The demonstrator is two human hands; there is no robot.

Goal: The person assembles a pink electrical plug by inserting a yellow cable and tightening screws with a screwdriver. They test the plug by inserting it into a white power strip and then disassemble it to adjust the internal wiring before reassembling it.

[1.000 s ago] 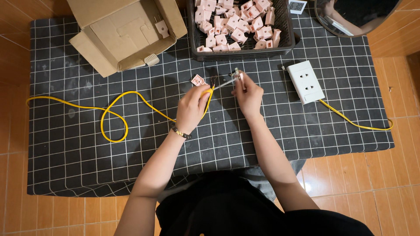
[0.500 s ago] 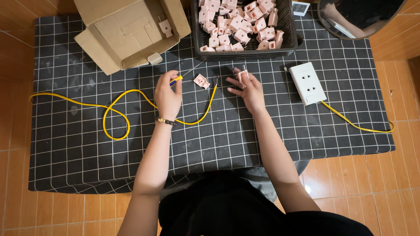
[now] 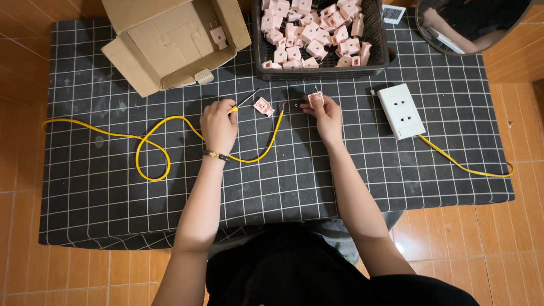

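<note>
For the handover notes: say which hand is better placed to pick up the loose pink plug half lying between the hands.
Left, probably. The left hand lies closest to the pink plug half, though it holds a screwdriver. The right hand already holds another pink piece.

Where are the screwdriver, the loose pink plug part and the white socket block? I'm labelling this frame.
screwdriver (image 3: 245, 102), head view, on its thin metal shaft past the left hand.
loose pink plug part (image 3: 263, 106), head view, middle of its top face.
white socket block (image 3: 401, 111), head view, centre of its face.
</note>
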